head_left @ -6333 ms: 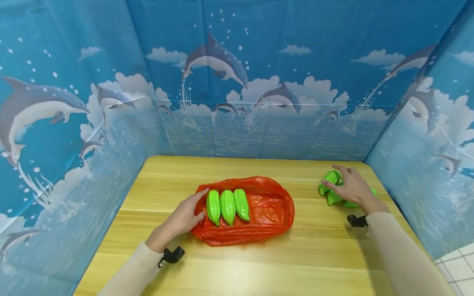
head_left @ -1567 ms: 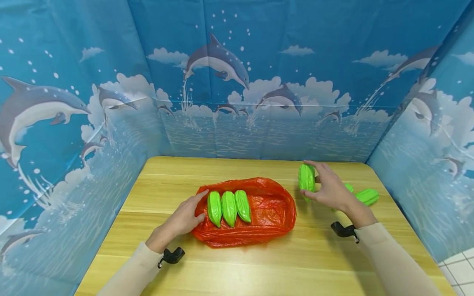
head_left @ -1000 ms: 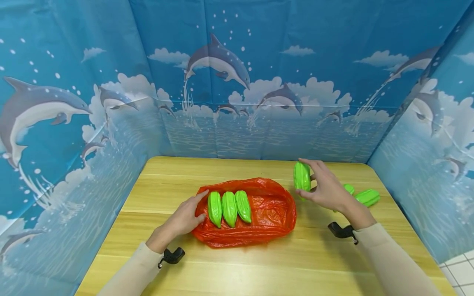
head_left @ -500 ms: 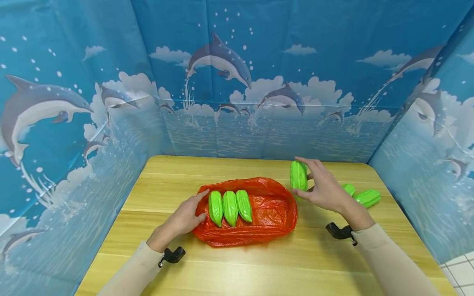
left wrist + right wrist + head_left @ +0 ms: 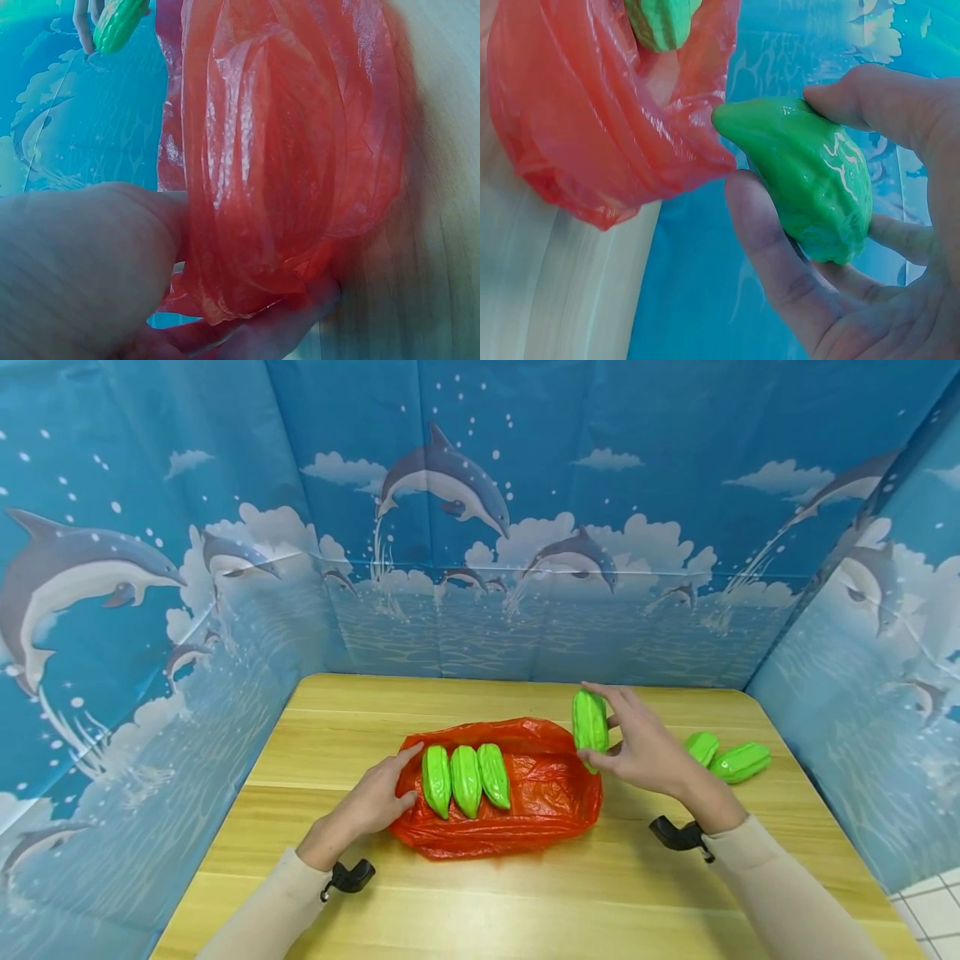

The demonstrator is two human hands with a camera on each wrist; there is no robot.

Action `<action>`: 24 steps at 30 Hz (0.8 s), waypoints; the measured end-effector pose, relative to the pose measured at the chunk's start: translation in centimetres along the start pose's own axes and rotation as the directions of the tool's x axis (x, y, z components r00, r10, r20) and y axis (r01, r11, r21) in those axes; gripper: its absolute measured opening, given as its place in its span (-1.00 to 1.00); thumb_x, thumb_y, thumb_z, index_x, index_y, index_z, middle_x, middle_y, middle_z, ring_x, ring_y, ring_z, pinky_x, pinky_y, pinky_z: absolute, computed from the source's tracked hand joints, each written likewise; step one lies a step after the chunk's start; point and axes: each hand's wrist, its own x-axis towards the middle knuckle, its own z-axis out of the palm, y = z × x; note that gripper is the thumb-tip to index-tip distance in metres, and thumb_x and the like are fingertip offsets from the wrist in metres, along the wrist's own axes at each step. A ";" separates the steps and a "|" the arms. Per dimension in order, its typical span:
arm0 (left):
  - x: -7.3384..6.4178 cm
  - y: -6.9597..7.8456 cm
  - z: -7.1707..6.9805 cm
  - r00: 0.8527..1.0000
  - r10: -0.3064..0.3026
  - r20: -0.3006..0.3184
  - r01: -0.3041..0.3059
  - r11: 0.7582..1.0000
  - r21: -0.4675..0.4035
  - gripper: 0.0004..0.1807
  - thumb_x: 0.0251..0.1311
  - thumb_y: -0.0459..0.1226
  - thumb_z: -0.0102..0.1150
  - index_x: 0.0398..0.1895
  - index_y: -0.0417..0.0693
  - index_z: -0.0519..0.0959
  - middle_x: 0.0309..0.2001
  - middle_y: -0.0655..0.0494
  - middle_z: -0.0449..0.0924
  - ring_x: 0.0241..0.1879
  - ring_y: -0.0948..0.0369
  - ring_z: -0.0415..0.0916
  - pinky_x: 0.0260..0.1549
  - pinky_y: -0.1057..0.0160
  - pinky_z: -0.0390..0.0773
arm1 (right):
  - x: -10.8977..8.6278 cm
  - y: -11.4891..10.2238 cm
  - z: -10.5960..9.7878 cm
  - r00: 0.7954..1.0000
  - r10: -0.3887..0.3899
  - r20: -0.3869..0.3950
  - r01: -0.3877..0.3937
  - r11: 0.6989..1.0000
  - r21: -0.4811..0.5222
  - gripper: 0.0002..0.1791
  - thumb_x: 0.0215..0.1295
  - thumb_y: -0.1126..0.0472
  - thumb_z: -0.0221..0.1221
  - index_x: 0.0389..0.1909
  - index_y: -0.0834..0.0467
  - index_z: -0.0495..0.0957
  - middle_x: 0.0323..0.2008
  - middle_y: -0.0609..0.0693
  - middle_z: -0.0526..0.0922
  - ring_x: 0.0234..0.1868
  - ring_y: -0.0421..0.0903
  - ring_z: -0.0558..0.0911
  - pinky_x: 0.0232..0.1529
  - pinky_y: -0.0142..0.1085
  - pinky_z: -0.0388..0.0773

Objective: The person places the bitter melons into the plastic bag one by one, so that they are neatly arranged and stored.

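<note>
My left hand (image 5: 372, 799) holds the left rim of an open red plastic bag (image 5: 551, 782) lying on the table; in the left wrist view its fingers are partly hidden by the red film (image 5: 255, 150). Three glossy green ridged bitter melons (image 5: 466, 782) lie side by side in the bag's left half. Over the bag's right rim, my right hand (image 5: 647, 745) grips another bitter melon (image 5: 590, 723) between thumb and fingers. The right wrist view shows its tapered tip aimed at the bag, with the held melon (image 5: 802, 172) just outside the film.
Two more bitter melons (image 5: 739, 763) rest on the right side of the wooden table (image 5: 480, 910), partly behind the right wrist. A blue dolphin-print sheet (image 5: 525, 635) stands along the back and both sides. A black camera mount sits on each wrist.
Earlier, my right hand was over the melons at the right. It has taken one up and carried it left to the bag's right rim. The left hand has stayed in place.
</note>
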 end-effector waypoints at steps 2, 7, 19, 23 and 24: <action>0.0 0.0 0.0 1.000 0.002 -0.002 -0.002 1.000 0.000 -0.09 0.57 -0.40 0.41 0.90 -0.03 0.26 0.71 -0.34 0.46 0.71 -0.37 0.41 0.67 -0.45 0.47 | 0.0 -0.1 0.2 1.000 -0.003 0.001 0.003 1.000 0.008 0.16 0.45 0.21 0.60 0.91 0.04 0.12 0.67 0.41 0.31 0.22 0.33 0.76 -0.18 -0.36 0.88; 0.0 0.0 0.0 1.000 0.009 -0.002 -0.009 1.000 0.003 -0.09 0.57 -0.40 0.41 0.89 -0.04 0.27 0.71 -0.34 0.46 0.71 -0.37 0.41 0.68 -0.45 0.46 | 0.0 -0.4 0.8 1.000 -0.003 0.011 0.003 1.000 0.026 0.16 0.44 0.25 0.60 0.90 0.05 0.12 0.64 0.42 0.32 0.22 0.33 0.74 -0.17 -0.36 0.88; -0.1 0.1 0.0 1.000 0.000 -0.004 0.000 1.000 0.003 -0.10 0.57 -0.40 0.41 0.89 -0.04 0.27 0.71 -0.34 0.46 0.71 -0.37 0.41 0.68 -0.45 0.46 | 0.2 -1.0 2.0 0.999 -0.008 0.036 0.006 0.999 0.045 0.15 0.41 0.26 0.61 0.88 0.03 0.15 0.57 0.39 0.37 0.22 0.29 0.74 -0.14 -0.38 0.87; -0.1 0.0 0.1 1.000 -0.001 -0.006 0.001 1.000 0.005 -0.10 0.57 -0.40 0.41 0.89 -0.04 0.27 0.71 -0.34 0.47 0.71 -0.37 0.41 0.68 -0.45 0.46 | 0.3 -1.2 2.3 0.999 -0.019 0.042 0.017 0.999 0.039 0.14 0.44 0.23 0.60 0.88 0.02 0.15 0.57 0.37 0.37 0.21 0.27 0.74 -0.14 -0.36 0.87; -0.1 0.0 0.1 1.000 -0.002 -0.005 0.002 1.000 0.005 -0.10 0.57 -0.40 0.41 0.89 -0.04 0.27 0.71 -0.34 0.46 0.71 -0.37 0.41 0.68 -0.45 0.46 | 0.3 -1.3 2.3 0.999 -0.022 0.043 0.020 0.999 0.036 0.13 0.44 0.23 0.60 0.88 0.02 0.15 0.58 0.37 0.37 0.21 0.26 0.74 -0.14 -0.35 0.87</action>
